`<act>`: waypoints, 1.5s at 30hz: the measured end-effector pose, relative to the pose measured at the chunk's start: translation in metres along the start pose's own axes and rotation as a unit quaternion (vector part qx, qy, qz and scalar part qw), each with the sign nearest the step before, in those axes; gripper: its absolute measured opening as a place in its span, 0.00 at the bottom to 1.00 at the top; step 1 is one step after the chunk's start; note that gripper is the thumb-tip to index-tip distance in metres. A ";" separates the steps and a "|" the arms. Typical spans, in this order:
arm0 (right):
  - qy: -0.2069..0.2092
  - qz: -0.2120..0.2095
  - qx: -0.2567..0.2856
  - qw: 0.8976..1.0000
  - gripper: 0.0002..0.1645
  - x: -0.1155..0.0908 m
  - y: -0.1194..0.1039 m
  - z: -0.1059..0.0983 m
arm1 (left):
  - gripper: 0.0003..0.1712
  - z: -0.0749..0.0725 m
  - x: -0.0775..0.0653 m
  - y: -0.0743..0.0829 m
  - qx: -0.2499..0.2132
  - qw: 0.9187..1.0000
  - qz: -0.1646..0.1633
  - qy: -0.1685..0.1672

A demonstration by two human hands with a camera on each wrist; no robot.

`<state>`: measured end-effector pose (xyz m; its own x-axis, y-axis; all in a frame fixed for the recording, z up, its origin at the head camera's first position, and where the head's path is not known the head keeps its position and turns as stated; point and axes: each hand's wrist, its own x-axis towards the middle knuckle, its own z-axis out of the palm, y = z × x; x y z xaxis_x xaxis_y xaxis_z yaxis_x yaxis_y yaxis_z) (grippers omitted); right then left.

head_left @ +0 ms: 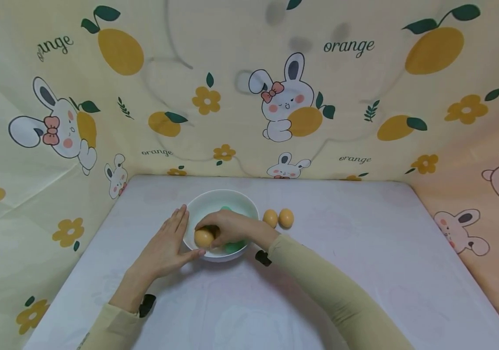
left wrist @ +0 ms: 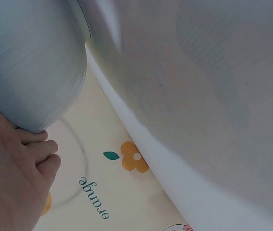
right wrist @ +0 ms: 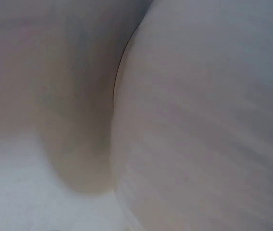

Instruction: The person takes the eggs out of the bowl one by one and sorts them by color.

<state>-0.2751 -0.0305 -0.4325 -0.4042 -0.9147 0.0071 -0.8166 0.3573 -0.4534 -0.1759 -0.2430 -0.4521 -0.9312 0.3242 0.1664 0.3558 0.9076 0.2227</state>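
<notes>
A white bowl (head_left: 220, 259) stands on the table, left of centre. My left hand (head_left: 167, 245) rests against its left side, fingers extended along the wall and thumb at the front rim. In the left wrist view, the fingertips touch the outer wall of the bowl (left wrist: 35, 62). Reaching in over the right rim, my right hand (head_left: 232, 227) holds a brown egg (head_left: 204, 238) inside the bowl, near its left side. Green pieces (head_left: 235, 247) show in the bowl, partly hidden by that hand. The right wrist view is filled mostly by the pale bowl wall (right wrist: 199, 120).
Two more brown eggs, a nearer one (head_left: 270, 218) and another (head_left: 286, 218), lie side by side just right of the bowl. The white-covered table (head_left: 354, 253) meets a printed cloth backdrop (head_left: 232, 58) at its back and sides.
</notes>
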 end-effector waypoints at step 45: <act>0.245 -0.011 0.150 0.958 0.35 -0.079 0.009 -0.024 | 0.64 0.003 0.002 0.003 0.005 1.000 -0.023 -0.008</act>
<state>-0.2604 0.0493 -0.4162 -0.5932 -0.6970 0.4028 -0.7012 0.2015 -0.6839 -0.1771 -0.2388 -0.4537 -0.9477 0.2865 0.1410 0.3121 0.9243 0.2195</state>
